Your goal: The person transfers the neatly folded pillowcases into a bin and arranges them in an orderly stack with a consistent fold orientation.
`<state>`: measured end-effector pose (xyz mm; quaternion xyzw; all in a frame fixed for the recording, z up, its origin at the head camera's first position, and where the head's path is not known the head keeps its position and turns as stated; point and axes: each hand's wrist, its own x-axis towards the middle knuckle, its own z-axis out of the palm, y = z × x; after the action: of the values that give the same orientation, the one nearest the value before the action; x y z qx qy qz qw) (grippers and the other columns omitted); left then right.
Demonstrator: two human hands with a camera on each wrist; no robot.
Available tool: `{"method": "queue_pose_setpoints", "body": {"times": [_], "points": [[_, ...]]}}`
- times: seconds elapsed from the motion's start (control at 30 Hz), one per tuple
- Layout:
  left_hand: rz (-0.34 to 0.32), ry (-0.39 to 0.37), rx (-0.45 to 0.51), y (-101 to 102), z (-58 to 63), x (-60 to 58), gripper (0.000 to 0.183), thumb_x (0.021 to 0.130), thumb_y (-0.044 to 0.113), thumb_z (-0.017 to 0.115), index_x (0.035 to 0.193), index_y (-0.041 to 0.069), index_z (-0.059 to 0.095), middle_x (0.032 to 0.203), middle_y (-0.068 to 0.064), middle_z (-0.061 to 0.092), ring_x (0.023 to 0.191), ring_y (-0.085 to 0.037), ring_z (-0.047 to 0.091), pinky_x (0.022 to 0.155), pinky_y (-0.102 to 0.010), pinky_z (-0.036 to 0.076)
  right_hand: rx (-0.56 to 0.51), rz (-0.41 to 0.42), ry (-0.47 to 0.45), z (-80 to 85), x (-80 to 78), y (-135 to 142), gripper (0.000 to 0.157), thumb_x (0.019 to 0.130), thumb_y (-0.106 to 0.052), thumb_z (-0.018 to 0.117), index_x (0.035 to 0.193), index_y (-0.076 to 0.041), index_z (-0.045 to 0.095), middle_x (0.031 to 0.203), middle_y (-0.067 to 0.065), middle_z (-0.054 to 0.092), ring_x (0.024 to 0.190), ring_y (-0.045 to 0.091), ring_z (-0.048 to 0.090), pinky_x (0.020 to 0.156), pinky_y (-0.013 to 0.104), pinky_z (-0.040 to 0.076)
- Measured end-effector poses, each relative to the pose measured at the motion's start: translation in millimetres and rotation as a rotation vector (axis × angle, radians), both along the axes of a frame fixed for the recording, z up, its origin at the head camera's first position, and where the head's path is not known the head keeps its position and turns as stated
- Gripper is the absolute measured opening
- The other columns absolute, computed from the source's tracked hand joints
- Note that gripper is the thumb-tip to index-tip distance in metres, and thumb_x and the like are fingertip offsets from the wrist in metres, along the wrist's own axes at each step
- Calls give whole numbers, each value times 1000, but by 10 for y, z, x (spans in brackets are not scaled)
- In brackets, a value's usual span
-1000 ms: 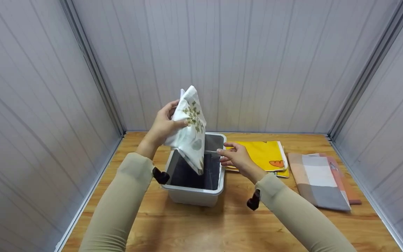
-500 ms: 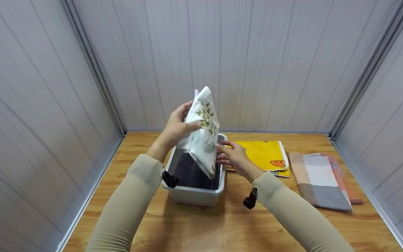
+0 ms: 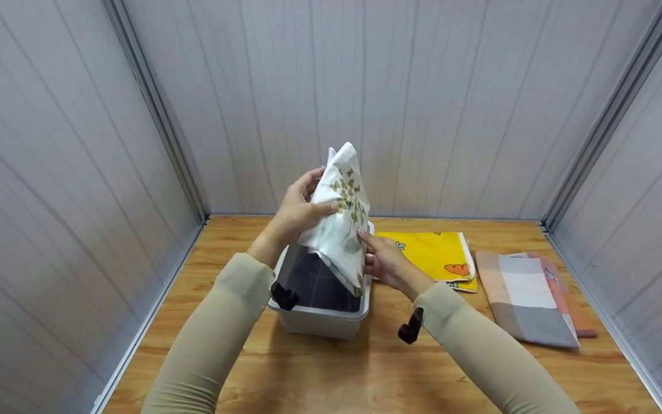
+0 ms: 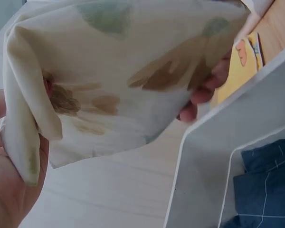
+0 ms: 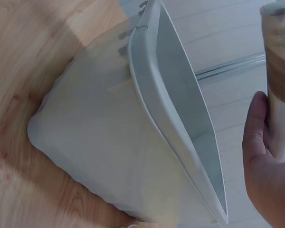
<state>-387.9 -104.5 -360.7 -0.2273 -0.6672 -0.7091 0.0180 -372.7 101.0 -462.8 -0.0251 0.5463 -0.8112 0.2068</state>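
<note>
Pinching a folded white cloth printed with leaves (image 3: 338,227), the left hand (image 3: 296,210) holds it tilted above an open, pale grey plastic bin (image 3: 319,325); the right hand (image 3: 388,261) pinches the cloth's right edge. A folded yellow cloth (image 3: 428,253) lies near the back edge of the wooden table (image 3: 308,379).

Bin (image 3: 322,323) part-hidden (behind cloth (image 3: 343,207)), sleeves (image 3: 193,348) cropped

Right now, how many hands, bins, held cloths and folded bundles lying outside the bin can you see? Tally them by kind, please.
Hands: 2 (left hand, right hand)
Bins: 1 (white bin)
Held cloths: 1 (patterned white cloth)
Bundles outside: 2 (yellow bundle, checked bundle)
Total: 6
</note>
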Motion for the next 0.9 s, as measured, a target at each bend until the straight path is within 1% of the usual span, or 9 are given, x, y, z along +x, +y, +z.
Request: {"method": "queue_pose_setpoints", "body": {"times": [0.1, 0.2, 0.4, 0.53, 0.67, 0.8, 0.9], "points": [[15, 16, -16, -45, -49, -31, 75, 67, -11, 70, 133, 9, 42, 116, -13, 55, 100, -27, 55, 81, -36, 47, 12, -31, -12, -12, -13, 42, 52, 83, -39, 65, 117, -2, 51, 105, 11, 59, 80, 23, 63, 66, 34, 52], [32, 11, -43, -123, -98, -49, 74, 68, -10, 71, 133, 10, 43, 116, -12, 55, 100, -26, 55, 81, -35, 47, 29, -61, -4, -21, -34, 79, 49, 83, -34, 67, 117, -2, 53, 107, 13, 58, 81, 24, 63, 65, 35, 52], [70, -37, -129, -274, -232, -78, 74, 69, -8, 72, 135, 10, 41, 119, -11, 54, 103, -25, 52, 84, -34, 45, 61, -111, 24, -15, -55, 108, 51, 84, -20, 66, 126, -5, 41, 107, 16, 59, 83, 27, 63, 68, 41, 52], [101, -58, -171, -345, -350, -97, 75, 68, -9, 72, 134, 9, 42, 118, -11, 54, 102, -24, 53, 84, -34, 44, 85, -135, 36, -1, -60, 120, 52, 84, -14, 66, 128, -10, 39, 107, 18, 59, 86, 29, 62, 69, 43, 52], [142, -66, -212, -392, -458, -109, 76, 65, -9, 72, 132, 7, 43, 116, -10, 55, 100, -24, 53, 84, -33, 45, 100, -133, 65, 13, -64, 125, 55, 84, -10, 65, 131, -11, 36, 112, 20, 55, 91, 30, 60, 72, 45, 51], [133, -98, -222, -427, -524, -105, 76, 64, -10, 72, 132, 4, 42, 116, -12, 55, 101, -25, 54, 84, -34, 46, 129, -135, 87, 17, -76, 125, 55, 84, -7, 64, 130, -10, 35, 114, 20, 54, 94, 30, 59, 73, 46, 50], [113, -137, -213, -443, -516, -71, 76, 64, -12, 72, 132, 2, 41, 118, -15, 54, 102, -27, 53, 84, -35, 46, 152, -143, 84, 16, -89, 123, 53, 84, -6, 65, 128, -11, 37, 114, 20, 55, 95, 30, 59, 73, 46, 50]]}}
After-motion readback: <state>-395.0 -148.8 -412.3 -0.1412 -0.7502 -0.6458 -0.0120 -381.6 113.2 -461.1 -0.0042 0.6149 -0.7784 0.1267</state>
